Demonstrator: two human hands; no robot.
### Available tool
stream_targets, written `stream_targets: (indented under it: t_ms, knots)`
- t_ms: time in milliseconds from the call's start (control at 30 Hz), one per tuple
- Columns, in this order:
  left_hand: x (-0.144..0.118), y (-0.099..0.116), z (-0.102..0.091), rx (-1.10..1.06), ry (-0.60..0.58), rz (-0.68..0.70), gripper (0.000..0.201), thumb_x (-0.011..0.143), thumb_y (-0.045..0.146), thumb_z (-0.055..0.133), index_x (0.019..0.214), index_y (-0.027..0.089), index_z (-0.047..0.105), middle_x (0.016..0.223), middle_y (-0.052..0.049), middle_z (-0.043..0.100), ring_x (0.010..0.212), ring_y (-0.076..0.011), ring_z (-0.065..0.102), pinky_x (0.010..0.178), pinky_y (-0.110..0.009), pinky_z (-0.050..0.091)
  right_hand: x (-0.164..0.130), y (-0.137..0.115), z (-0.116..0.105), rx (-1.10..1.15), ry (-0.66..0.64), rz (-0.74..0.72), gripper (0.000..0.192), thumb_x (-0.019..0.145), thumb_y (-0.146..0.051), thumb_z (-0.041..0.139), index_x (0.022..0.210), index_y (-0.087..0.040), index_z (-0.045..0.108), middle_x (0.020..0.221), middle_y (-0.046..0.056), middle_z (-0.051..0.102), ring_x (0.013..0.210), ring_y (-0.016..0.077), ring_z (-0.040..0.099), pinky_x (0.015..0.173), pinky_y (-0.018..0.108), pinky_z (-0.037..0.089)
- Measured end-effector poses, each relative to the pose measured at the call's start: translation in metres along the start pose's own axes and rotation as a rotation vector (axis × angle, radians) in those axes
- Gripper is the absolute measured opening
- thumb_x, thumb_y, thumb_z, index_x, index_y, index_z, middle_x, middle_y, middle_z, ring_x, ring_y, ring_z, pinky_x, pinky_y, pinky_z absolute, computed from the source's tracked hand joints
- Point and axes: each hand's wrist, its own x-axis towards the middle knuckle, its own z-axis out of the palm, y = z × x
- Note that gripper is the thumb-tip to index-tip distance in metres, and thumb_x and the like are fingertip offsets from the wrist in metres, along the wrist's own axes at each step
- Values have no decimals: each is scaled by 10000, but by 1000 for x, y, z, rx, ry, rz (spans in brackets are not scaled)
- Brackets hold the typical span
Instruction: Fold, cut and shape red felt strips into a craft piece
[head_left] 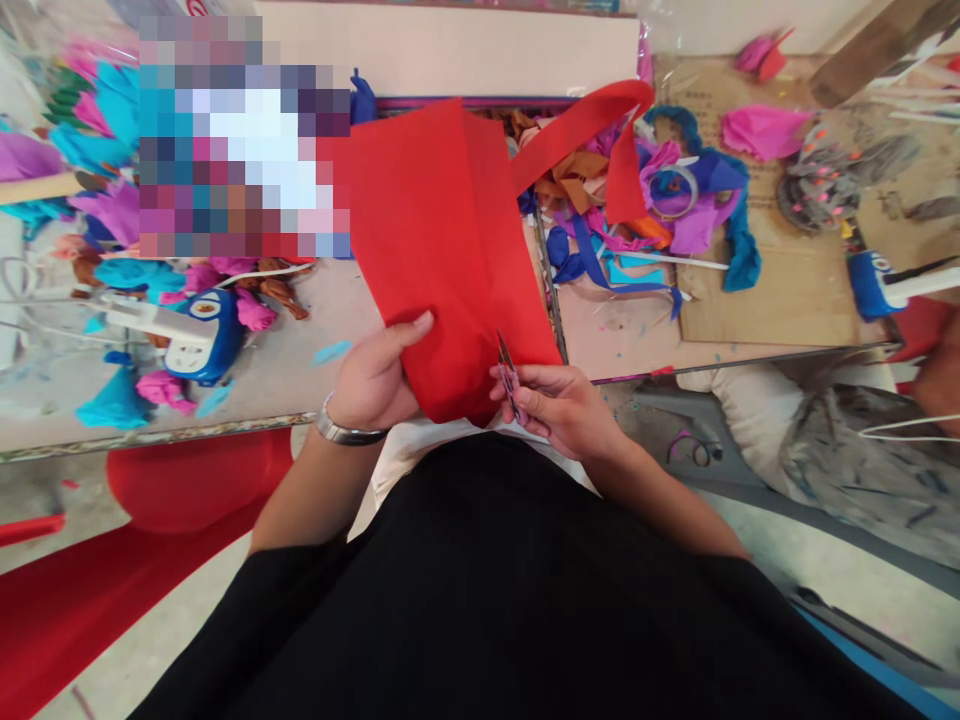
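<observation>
Worktable [311, 345] shows bare room at eight o'clock of the red bag [435, 230], which crosses its near edge. Left hand [381, 370] grips the bag at seven; right hand [553, 403] (apart from left) holds snips [510, 378] at five.

A pixelated patch [244, 140] hides part of the tabletop's [289, 385] far side. Left hand [379, 370]: fingers mostly hidden behind the red fabric bag [435, 230]. Right hand [555, 405]: fingers partly cover the snips [508, 372].

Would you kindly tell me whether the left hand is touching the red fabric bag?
Touching: the head view shows the left hand with its thumb across the red fabric bag.
</observation>
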Motion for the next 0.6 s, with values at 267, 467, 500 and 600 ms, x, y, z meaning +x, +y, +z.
stream_targets:
  t_ms: [267,467,500,600]
  knots:
    - [2,1,-1,-14,-37,-36,328,898,346,784,1162,160,728,1216,-156,802,1353,-486,679,1089,-663,622,2,0,-1,-5,0,6,338,795,-450,939,945,-165,836,788,58,732,609,99,582,444,195,260]
    - [0,0,-3,14,-33,-60,328,908,371,776,1146,151,728,1214,-173,805,1368,-492,668,1102,-671,612,3,2,-1,6,27,2,346,797,-423,937,1002,-162,839,829,67,748,618,105,590,426,195,257]
    - [0,0,-3,15,-37,-64,332,910,377,775,1149,151,727,1214,-175,805,1368,-490,669,1105,-669,611,3,3,-1,13,35,3,351,791,-419,941,1011,-164,840,854,71,755,632,107,600,432,194,273]
    - [0,0,-3,16,-35,-65,339,919,371,767,1175,155,717,1216,-172,805,1367,-480,672,1117,-668,603,2,2,0,28,46,11,348,780,-423,950,986,-164,845,867,72,753,659,112,618,462,198,329]
